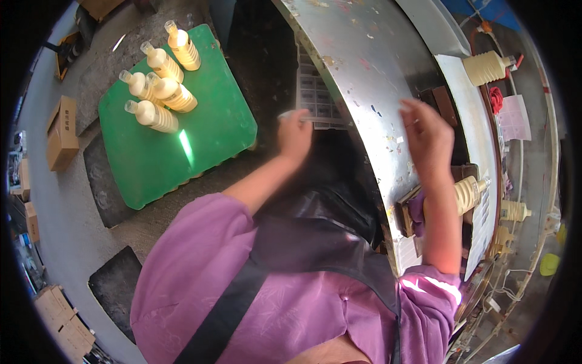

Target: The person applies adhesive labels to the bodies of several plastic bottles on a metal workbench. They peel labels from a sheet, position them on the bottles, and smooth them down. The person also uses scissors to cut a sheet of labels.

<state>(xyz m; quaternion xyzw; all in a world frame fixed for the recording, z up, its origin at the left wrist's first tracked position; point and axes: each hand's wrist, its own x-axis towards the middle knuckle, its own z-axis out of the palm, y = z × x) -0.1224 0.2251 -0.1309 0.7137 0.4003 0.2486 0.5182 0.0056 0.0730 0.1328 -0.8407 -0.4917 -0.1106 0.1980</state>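
My left hand (296,136) is closed on the corner of a pale plastic tray (321,122), which has many small compartments and lies partly under the metal tabletop's edge. My right hand (428,134) is slightly blurred above the metal tabletop (359,77), its fingers bent and apart, with nothing seen in it. Below my right hand, a ribbed bottle of cream-coloured liquid (466,194) lies partly behind my forearm, beside a purple cloth (416,213).
Several cream-filled bottles (177,93) stand on a green board (218,113) at the left. A cardboard box (63,134) is on the floor beyond it. Another bottle (485,68) is at the upper right, near cables and a pink sheet (514,117).
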